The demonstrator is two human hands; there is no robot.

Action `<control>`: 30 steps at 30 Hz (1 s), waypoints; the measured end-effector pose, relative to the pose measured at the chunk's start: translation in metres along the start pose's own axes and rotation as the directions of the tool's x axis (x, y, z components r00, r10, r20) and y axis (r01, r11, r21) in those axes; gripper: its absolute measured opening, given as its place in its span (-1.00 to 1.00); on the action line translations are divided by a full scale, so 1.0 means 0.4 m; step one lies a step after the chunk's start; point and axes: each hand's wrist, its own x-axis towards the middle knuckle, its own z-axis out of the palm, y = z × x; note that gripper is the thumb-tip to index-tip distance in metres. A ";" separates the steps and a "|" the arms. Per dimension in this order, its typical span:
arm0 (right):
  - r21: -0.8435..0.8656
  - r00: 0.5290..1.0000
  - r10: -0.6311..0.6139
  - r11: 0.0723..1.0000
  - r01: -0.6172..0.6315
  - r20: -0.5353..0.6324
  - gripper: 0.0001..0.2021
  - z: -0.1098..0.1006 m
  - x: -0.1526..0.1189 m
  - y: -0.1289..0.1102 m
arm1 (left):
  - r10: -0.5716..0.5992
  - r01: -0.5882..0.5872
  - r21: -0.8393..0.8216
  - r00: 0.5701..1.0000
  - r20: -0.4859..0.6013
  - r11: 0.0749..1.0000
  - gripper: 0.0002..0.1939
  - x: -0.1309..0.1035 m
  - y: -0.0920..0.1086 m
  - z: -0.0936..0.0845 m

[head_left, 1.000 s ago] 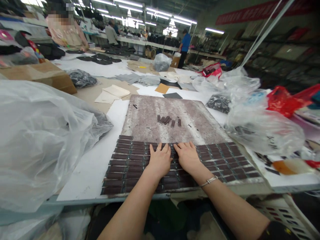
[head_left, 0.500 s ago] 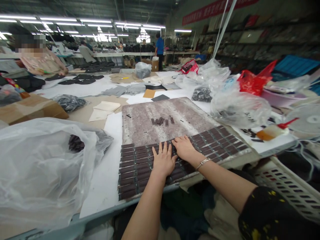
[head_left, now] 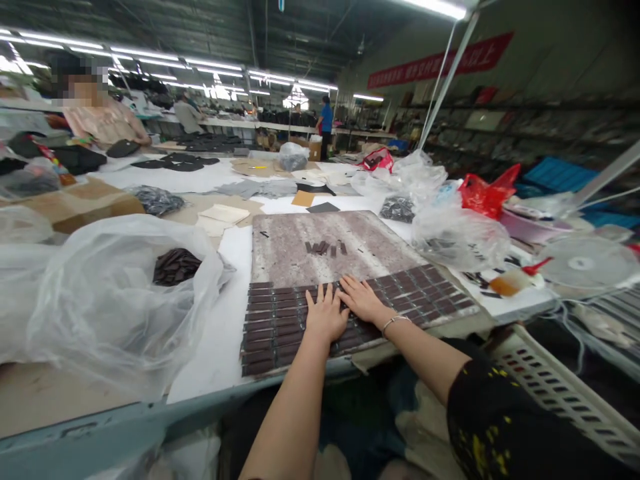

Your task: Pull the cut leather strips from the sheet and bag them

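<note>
Rows of dark brown strips (head_left: 273, 323) lie side by side along the near part of a dusty board (head_left: 280, 250). My left hand (head_left: 326, 315) rests on the strips near the middle, fingers spread and pointing away from me. Beside it on the right, my right hand (head_left: 361, 299), with a bracelet at the wrist, lies on the top rows with its fingers apart. The two hands nearly touch. A few loose strips (head_left: 323, 249) sit in the middle of the board, beyond the hands.
An open plastic bag (head_left: 115, 313) with brown strips inside stands on the left. On the right are clear bags, a red bag (head_left: 490, 192), a glue bottle (head_left: 515, 281) and a white basket (head_left: 555, 387). A person (head_left: 103, 123) is at the far left.
The view has tilted up and shifted slightly, showing more of the left bag's contents. Both hands remain on the strips in nearly the same place.
</note>
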 end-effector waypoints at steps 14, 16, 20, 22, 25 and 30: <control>0.235 0.999 -0.007 0.972 0.019 -0.053 -0.25 0.004 -0.001 0.014 | -0.018 0.010 0.156 0.999 0.048 0.988 -0.38 0.002 0.011 -0.005; 0.322 0.999 -0.014 0.946 0.027 -0.043 -0.28 -0.005 0.002 0.027 | -0.018 0.007 0.190 0.998 0.060 0.982 -0.38 0.002 0.016 -0.010; 0.487 0.994 -0.036 0.870 0.081 -0.102 -0.40 -0.046 0.042 0.088 | -0.036 0.021 0.204 0.997 0.068 0.979 -0.38 0.002 0.021 -0.017; 0.512 0.984 0.052 0.858 0.045 -0.173 -0.46 -0.076 0.086 0.128 | -0.040 0.026 0.191 0.997 0.068 0.981 -0.38 0.002 0.022 -0.019; 0.495 0.960 0.182 0.867 -0.056 -0.212 -0.54 -0.118 0.172 0.175 | -0.055 0.045 0.146 0.996 0.068 0.988 -0.39 0.002 0.026 -0.024; 0.411 0.936 0.299 0.889 -0.203 -0.185 -0.48 -0.128 0.299 0.185 | -0.120 0.116 0.045 0.986 0.119 0.992 -0.42 0.022 0.028 -0.060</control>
